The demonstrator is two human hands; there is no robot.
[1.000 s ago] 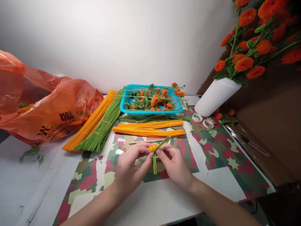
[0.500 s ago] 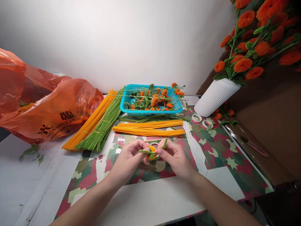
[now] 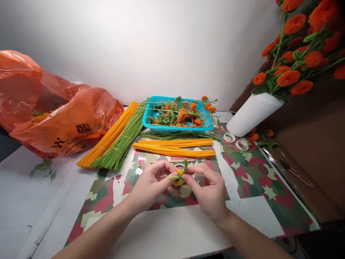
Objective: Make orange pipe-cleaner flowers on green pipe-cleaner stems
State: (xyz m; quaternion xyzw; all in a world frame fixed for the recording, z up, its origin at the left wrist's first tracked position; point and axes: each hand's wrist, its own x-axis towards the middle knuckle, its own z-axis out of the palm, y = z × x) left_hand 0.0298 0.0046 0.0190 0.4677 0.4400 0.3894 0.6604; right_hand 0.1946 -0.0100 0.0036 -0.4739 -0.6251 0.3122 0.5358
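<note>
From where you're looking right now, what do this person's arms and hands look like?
The left hand and right hand are ungloved. Both forearms are bare as far as they show: no sleeves, watch or bracelet. No rings show, though some fingers are hidden.

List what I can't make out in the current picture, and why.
All in the head view:
Far side of the small yellow flower: hidden behind its front, the left hand and the right hand.
Exact contents of the orange bag: veiled by its plastic.
Top of the orange bouquet: cut off by the upper edge.
Most of the blue basket floor: under flowers and stems.
</note>
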